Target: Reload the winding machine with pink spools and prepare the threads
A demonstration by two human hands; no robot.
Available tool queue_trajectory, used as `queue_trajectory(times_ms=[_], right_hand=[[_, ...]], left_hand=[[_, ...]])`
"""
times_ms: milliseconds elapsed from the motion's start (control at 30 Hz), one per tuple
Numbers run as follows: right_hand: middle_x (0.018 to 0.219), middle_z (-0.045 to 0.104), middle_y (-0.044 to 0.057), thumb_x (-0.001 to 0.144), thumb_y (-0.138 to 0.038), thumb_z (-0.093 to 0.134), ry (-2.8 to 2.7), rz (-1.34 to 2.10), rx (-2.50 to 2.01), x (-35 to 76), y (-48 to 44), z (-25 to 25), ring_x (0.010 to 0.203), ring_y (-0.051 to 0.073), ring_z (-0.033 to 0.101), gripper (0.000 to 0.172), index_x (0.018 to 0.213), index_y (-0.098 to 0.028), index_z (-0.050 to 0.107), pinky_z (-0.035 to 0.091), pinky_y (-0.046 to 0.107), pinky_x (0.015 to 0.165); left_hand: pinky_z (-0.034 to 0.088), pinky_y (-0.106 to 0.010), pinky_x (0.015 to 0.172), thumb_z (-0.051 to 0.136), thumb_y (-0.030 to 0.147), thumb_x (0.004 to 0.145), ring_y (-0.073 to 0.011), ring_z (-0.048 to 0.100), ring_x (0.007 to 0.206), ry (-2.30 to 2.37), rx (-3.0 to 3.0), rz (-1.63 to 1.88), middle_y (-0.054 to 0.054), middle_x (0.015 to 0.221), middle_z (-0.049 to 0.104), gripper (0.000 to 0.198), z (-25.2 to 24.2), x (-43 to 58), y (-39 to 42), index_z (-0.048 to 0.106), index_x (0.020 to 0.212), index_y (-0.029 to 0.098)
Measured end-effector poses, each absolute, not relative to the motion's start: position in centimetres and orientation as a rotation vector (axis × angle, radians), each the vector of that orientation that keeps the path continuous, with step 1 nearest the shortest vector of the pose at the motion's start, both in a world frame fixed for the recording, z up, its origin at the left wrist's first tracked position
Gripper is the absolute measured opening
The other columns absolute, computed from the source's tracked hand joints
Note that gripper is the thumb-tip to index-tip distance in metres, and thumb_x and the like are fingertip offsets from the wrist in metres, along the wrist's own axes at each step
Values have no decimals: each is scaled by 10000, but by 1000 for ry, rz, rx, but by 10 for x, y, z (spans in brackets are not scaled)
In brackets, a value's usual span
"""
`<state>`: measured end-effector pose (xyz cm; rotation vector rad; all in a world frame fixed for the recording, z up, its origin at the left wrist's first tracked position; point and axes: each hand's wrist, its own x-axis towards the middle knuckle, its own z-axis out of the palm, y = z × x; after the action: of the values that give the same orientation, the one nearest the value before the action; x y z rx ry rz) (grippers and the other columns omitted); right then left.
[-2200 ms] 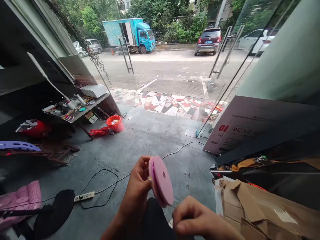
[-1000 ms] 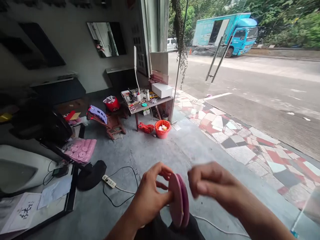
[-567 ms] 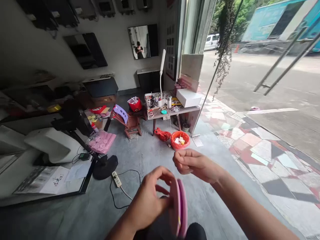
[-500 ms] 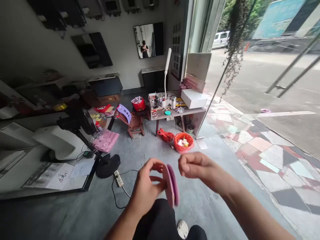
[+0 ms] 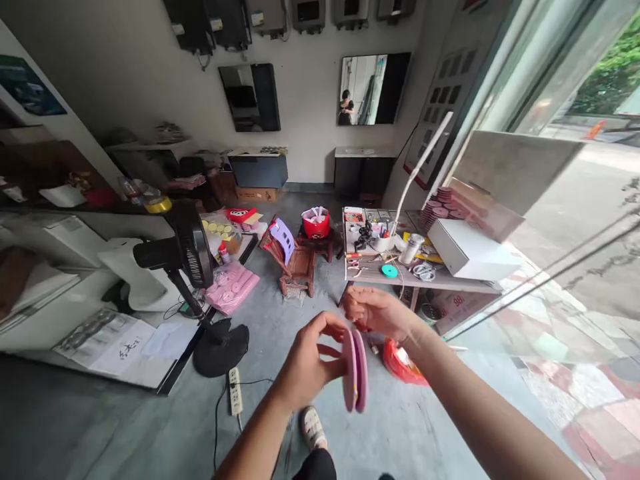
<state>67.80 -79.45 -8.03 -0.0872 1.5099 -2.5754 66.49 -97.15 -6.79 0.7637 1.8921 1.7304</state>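
My left hand (image 5: 316, 357) is closed on the near face of a pink spool (image 5: 361, 373), two flat round discs with a narrow groove between them, held on edge. Just above and beyond the spool is my right hand (image 5: 377, 312), its fingers curled together in a pinch. Whatever those fingers hold, perhaps something thin, is too small to make out. Both hands are in mid-air over the grey floor, with my shoe (image 5: 313, 428) below.
Ahead right stands a work table (image 5: 370, 268) with a lamp, tools and a white box (image 5: 463, 250). A red-lined bin (image 5: 400, 365) sits below my right forearm. At left are a black fan (image 5: 187, 253), a power strip (image 5: 235, 392) with cords, and a small wooden chair (image 5: 300, 267).
My view has swung left and come closer to the table and chair. The right hand has moved in over the spool's top; the left still holds the spool.
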Motion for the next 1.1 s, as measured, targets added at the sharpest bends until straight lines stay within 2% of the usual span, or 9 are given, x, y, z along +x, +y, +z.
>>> queue_trajectory(times_ms=[67,167,333,467,600,733,867,1000,1100], right_hand=[[508,441,-52,684,-326,702,1553,-2555,-113,656,-799,-66,488,69,335,223,628,-143,587,257,217,501],[525,506,-25,696,-259,710,1555,-2499,-107,636,-816,-76,494,66,368,164,656,-114,646,252,215,497],[460,391,-60,679,-453,669,1292,-2478,-61,568,-836,-130,448,69,339,352,556,-156,524,338,245,541],[492,332,-77,658,-437,677,1189,-2482,-70,482,-817,-133,446,57,292,369,550,-173,445,305,222,501],[443,386,-68,692,-399,686,1278,-2478,-162,417,-784,-110,428,54,299,287,628,-136,588,248,211,466],[470,474,-33,705,-392,690,1498,-2375,-121,380,-758,-111,424,51,353,292,662,-106,653,254,200,442],[467,507,-25,720,-410,660,1441,-2421,-50,333,-722,-130,424,63,406,304,635,-119,635,314,211,480],[479,504,-30,632,-379,712,1402,-2521,-13,263,-660,-134,466,64,407,297,550,-128,576,310,208,512],[503,495,-33,616,-376,719,1387,-2662,31,219,-605,-117,503,72,424,316,530,-145,521,330,211,540]], left_hand=[[473,-247,647,598,67,599,-158,549,811,2241,766,1670,-11,847,572,274,-68,625,-979,566,836,198],[476,-271,670,597,100,604,-163,543,827,2563,450,1934,-15,864,562,273,-72,571,-982,540,852,201],[480,-285,632,649,296,621,-172,563,747,1894,158,2383,-24,801,591,276,-68,516,-978,529,851,204],[474,-274,579,683,243,609,-158,558,652,1707,440,1934,-1,729,578,260,-51,477,-977,542,825,213],[461,-244,669,565,9,594,-146,558,784,2301,789,1358,10,829,567,301,-60,405,-970,587,802,224],[477,-278,723,602,66,623,-156,557,828,2885,553,1712,-2,908,564,313,-88,315,-941,575,884,238],[497,-291,711,675,258,617,-179,573,855,2334,185,2289,1,925,588,357,-89,249,-886,536,946,263],[489,-297,563,586,415,712,-183,581,670,1783,382,1904,-20,763,620,245,-62,208,-825,581,886,242],[469,-258,556,672,221,627,-153,562,628,1723,718,1470,-12,722,601,169,-41,171,-784,612,783,205]])
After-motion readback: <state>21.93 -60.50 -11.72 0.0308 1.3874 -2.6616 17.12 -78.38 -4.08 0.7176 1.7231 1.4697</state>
